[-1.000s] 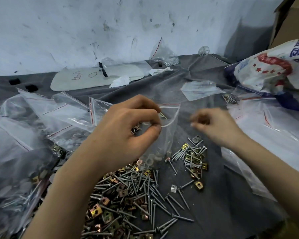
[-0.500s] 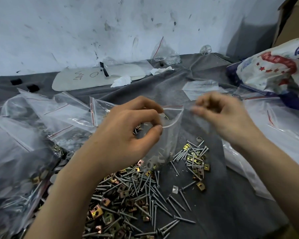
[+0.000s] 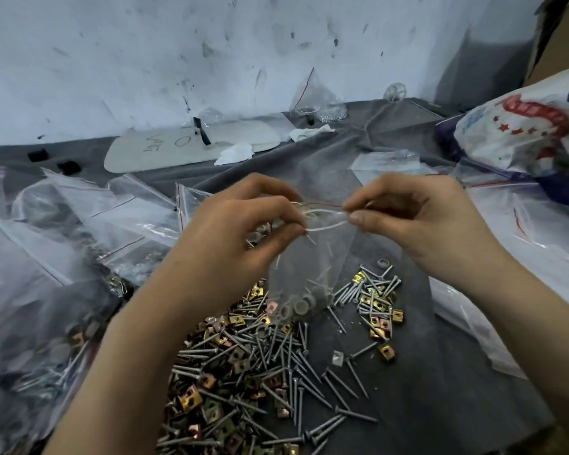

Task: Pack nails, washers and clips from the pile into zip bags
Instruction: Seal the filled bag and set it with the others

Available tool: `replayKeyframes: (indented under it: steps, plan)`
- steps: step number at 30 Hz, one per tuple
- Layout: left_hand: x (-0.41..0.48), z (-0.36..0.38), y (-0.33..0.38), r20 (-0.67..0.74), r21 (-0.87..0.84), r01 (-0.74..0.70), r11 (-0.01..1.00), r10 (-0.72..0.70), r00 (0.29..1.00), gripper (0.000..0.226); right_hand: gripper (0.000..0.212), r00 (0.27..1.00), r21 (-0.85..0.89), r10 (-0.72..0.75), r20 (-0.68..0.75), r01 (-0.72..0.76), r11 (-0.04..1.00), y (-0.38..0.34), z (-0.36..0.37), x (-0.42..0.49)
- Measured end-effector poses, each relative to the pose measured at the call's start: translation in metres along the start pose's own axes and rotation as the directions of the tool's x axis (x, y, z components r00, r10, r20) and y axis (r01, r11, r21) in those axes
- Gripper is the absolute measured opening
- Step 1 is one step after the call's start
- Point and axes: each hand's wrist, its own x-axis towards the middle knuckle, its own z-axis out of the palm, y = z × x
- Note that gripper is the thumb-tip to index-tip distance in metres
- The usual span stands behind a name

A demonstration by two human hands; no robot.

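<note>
Nearest me, the pile of nails and clips [image 3: 253,372] is lying on grey cloth [image 3: 424,372]. Above it, my left hand [image 3: 240,238] and right hand [image 3: 418,218] are pinching the zip bag [image 3: 309,264] mouth; washers [image 3: 298,307] are sitting inside its bottom.

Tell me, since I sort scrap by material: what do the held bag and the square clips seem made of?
The zip bag looks like thin clear plastic film: see-through, creased. The clips look like folded sheet metal with a yellowish plated finish, shiny and gold-toned.

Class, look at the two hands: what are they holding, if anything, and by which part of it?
Both hold one clear zip bag by its top opening: left hand at the left end of the zip strip, right hand at the right end.
</note>
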Motion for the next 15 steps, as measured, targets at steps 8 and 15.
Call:
replayKeyframes:
  steps: [8, 15]
  plan:
    - [-0.002, -0.0075, -0.0065, -0.042, -0.094, 0.089, 0.992, -0.093, 0.995, 0.049, 0.018, 0.999, -0.047, 0.024, 0.049, -0.021, 0.999, 0.0026, -0.0043, -0.0006]
    - [-0.0035, -0.0096, -0.0076, -0.02, -0.144, 0.06, 0.988, -0.064, 0.998, 0.056, 0.007, 0.991, -0.134, -0.001, 0.133, 0.019, 0.991, 0.0023, -0.0027, 0.0002]
